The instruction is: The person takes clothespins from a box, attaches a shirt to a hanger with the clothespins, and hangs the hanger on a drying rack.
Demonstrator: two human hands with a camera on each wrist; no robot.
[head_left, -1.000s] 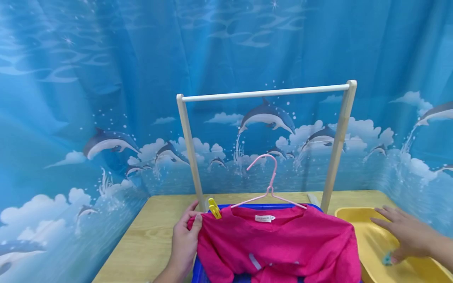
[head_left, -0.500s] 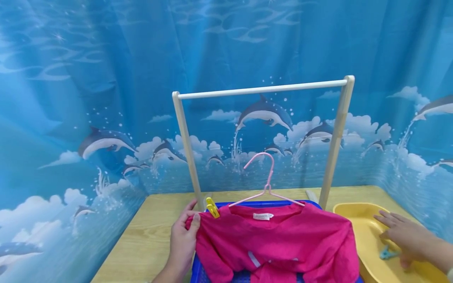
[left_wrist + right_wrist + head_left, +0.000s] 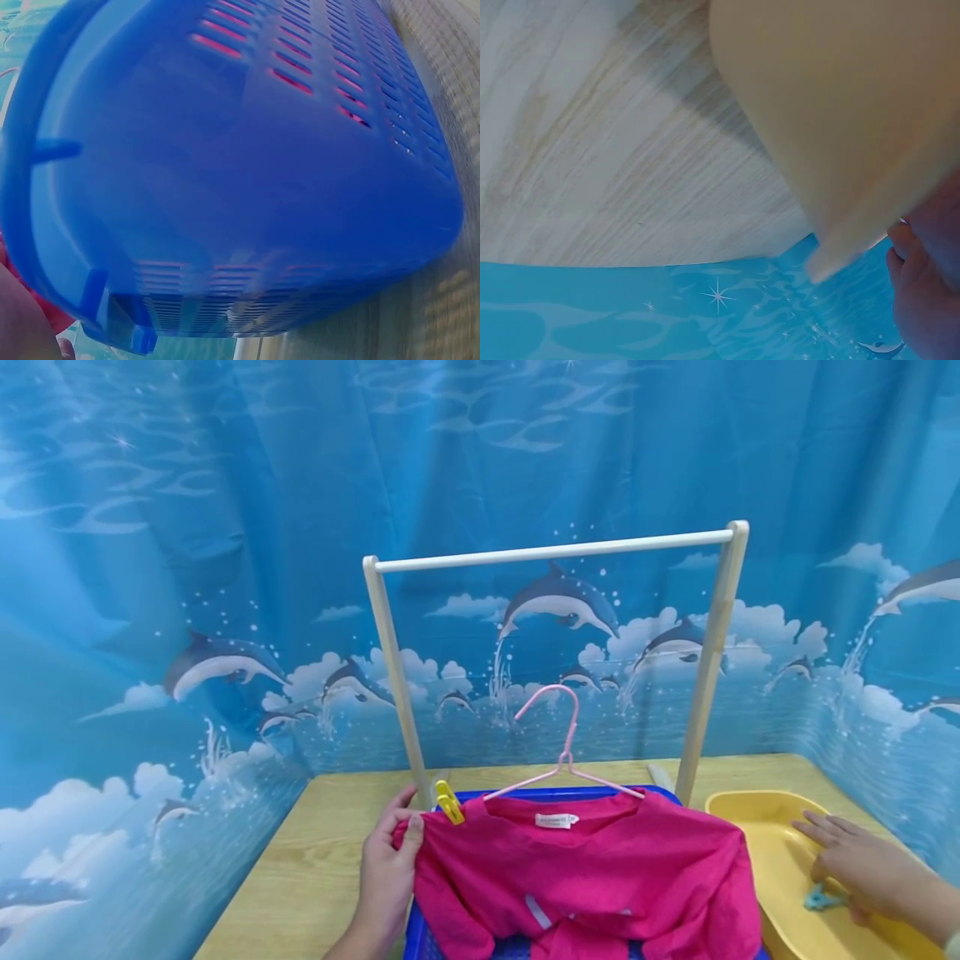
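Observation:
A pink long-sleeved shirt (image 3: 592, 868) lies spread over a blue basket (image 3: 420, 935), with a pink wire hanger (image 3: 567, 760) in its neck. My left hand (image 3: 388, 868) pinches the shirt's left shoulder edge between thumb and fingers. Just beside it, a yellow clothespin (image 3: 450, 802) is clipped on the shoulder by the hanger's end. Over at the right, my right hand (image 3: 870, 867) reaches into a yellow basin (image 3: 780, 852), fingers extended. A teal clothespin (image 3: 822, 899) lies below its fingers, partly hidden; contact cannot be told.
A wooden rack (image 3: 555, 553) with a white bar stands behind the basket on the wood-grained table (image 3: 292, 860). A blue dolphin-print curtain (image 3: 225, 527) surrounds the table at the back and sides.
My right hand has shifted slightly within the basin, its thumb moving away from the teal clothespin, which now shows more. The left hand keeps its pinch on the shirt. The head view has tilted slightly.

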